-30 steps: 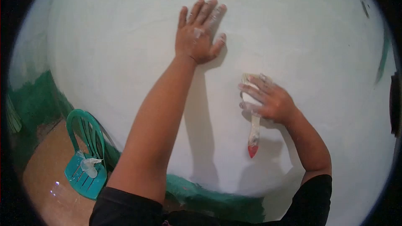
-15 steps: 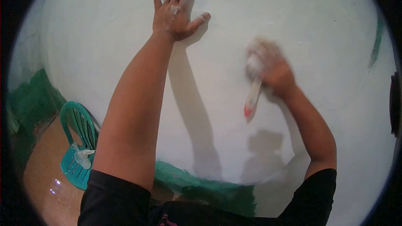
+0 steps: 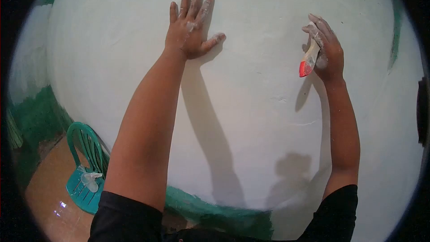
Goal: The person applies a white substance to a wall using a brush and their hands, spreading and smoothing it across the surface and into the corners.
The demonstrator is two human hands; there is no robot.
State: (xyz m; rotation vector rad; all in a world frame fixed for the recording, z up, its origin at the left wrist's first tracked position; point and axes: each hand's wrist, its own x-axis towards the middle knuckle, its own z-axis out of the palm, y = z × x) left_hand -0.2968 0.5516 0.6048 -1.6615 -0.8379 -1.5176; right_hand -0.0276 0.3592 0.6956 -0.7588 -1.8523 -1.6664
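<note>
My left hand lies flat against the white-painted wall, fingers spread, with white paint smears on its skin. To the right, my right hand is closed around a paintbrush. The brush's pale handle points down and ends in a red tip. I cannot see its bristles, which are hidden by the hand or pressed toward the wall. White paint also coats the fingers of that hand.
A green plastic chair stands at the lower left, with a clear plastic cup on its seat. Green paint shows along the wall's bottom and on the left wall. A dark object sits at the right edge.
My right hand has moved up and to the right with the paintbrush, from a blurred sweep to a sharper position. My left hand stays pressed on the wall; the view has shifted slightly.
</note>
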